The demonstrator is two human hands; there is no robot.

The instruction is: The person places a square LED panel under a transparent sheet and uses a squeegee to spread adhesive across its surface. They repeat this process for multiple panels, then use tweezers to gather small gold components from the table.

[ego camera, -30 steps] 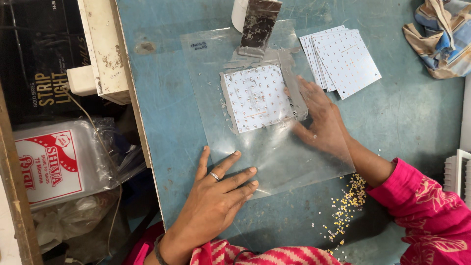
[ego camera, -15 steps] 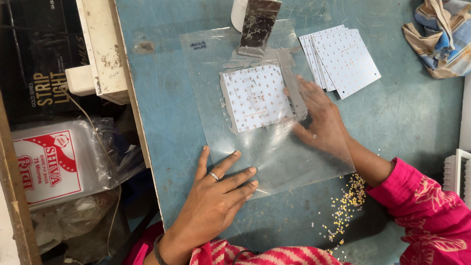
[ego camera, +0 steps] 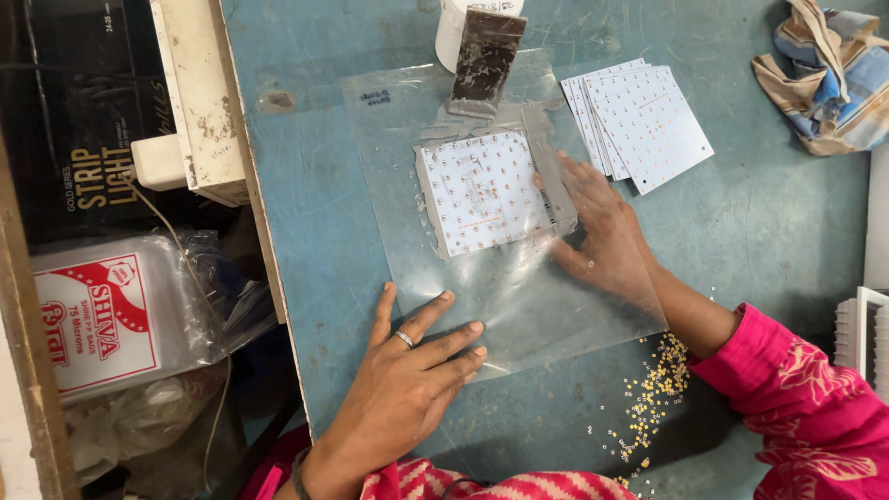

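L hand (ego camera: 407, 370) flat, fingers spread, palm down on near edge of clear plastic sheet (ego camera: 398, 139), holding nothing. R hand (ego camera: 602, 231) under/at sheet's right side, fingers loosely extended, tips touching right edge of white square board (ego camera: 482, 192); grip: can't tell. Board lies flat mid-worktop (ego camera: 787, 231), slightly rotated, no clear long axis. Stack of same boards (ego camera: 644, 120) toward far edge, yellow bits (ego camera: 653, 398) at near edge.

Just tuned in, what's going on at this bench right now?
A person presses the left hand flat on a clear plastic sheet lying on the blue-green table. The right hand is under the sheet, fingers at the edge of a white dotted square board. A stack of similar boards lies beside it.
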